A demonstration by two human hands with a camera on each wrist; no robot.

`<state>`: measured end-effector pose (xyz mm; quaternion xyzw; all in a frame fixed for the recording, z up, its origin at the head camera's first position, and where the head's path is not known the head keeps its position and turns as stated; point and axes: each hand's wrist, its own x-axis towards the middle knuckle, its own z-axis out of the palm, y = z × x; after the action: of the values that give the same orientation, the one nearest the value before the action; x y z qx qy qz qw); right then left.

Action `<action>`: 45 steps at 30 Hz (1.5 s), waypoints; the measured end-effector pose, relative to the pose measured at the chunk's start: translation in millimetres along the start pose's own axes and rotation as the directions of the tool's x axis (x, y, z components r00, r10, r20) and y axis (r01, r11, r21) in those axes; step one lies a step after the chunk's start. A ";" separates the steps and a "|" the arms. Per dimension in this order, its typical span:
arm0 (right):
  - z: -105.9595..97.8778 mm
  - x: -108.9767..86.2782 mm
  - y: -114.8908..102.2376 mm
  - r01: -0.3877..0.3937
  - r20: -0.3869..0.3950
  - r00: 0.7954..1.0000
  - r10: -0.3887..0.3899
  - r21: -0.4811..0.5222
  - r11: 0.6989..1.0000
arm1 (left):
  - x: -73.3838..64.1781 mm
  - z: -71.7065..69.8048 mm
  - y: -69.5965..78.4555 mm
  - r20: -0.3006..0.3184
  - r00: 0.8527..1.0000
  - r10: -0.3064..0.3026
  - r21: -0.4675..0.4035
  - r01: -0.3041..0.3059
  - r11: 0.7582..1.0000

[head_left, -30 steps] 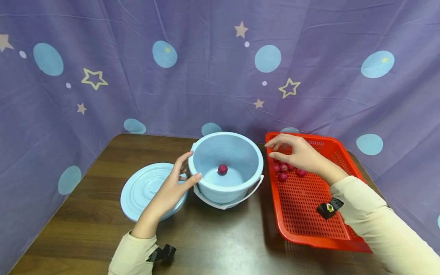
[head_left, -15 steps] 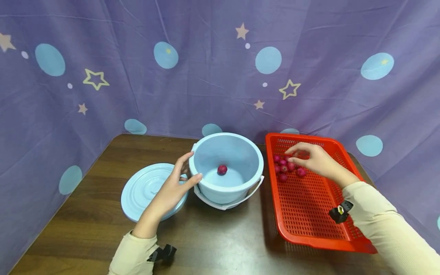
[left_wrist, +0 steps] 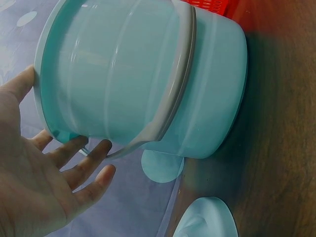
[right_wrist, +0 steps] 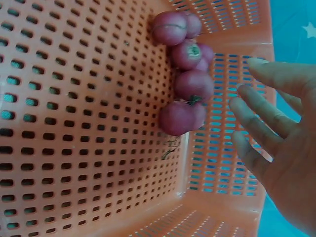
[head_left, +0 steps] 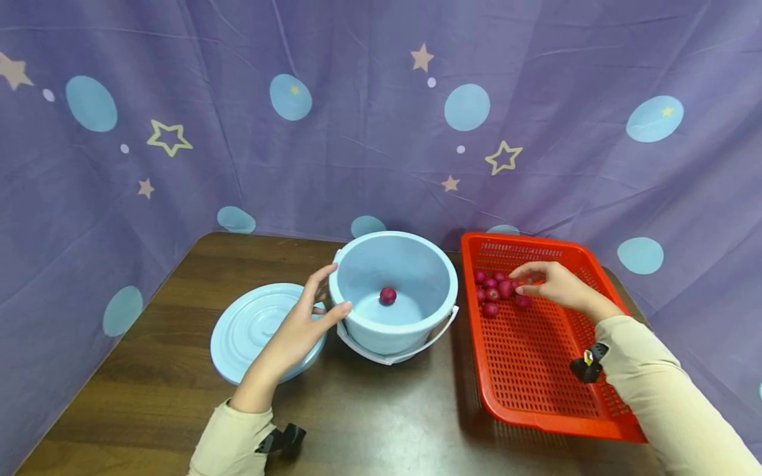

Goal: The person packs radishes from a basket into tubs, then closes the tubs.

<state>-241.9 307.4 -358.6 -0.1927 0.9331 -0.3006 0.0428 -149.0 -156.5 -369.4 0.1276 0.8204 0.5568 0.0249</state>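
Observation:
A light blue bucket point(head_left: 393, 340) stands upright with a single small red onion point(head_left: 387, 295) on its floor. My left hand point(head_left: 300, 327) touches the bucket's left rim with thumb and fingertips, the fingers spread in the left wrist view. Inside the red basket point(head_left: 483, 370), several red onions point(head_left: 491, 309) lie clustered near its far left corner. My right hand point(head_left: 556, 284) is over the basket, fingertips close beside the onions. In the right wrist view, its fingers are parted with nothing between them, and a row of onions point(right_wrist: 193, 85) shows along the basket wall.
A round light blue lid point(head_left: 238, 330) lies on the wooden table point(head_left: 381, 416) left of the bucket, partly behind my left forearm. The bucket's white handle point(head_left: 389, 360) hangs down at the front. A purple curtain point(head_left: 357, 152) with stars and ovals hangs behind the table.
My right hand has come away from the basket's far left rim, moving right and down to the onions. The left hand stays at the bucket's rim.

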 end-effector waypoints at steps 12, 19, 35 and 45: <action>15.4 1.1 21.2 -0.084 0.040 0.995 0.086 -0.057 0.995 | -1.1 0.7 -0.5 0.004 1.000 0.001 0.003 -0.001 1.000; 21.0 -0.2 28.4 -0.126 0.050 0.990 0.130 -0.072 0.989 | -1.9 0.3 -1.7 0.006 1.000 0.003 0.009 -0.003 1.000; 26.8 -3.6 38.4 -0.111 0.034 0.993 0.115 -0.108 0.988 | -3.8 -0.8 0.9 0.005 1.000 -0.007 0.008 0.007 1.000; 19.1 -4.8 27.4 -0.106 0.033 0.993 0.110 -0.090 0.990 | -3.1 -2.7 0.1 0.003 1.000 0.004 0.019 -0.004 1.000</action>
<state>-242.8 319.3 -390.2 -0.1493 0.9536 -0.2526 0.0678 -146.5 -159.6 -368.6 0.1300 0.8253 0.5490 0.0238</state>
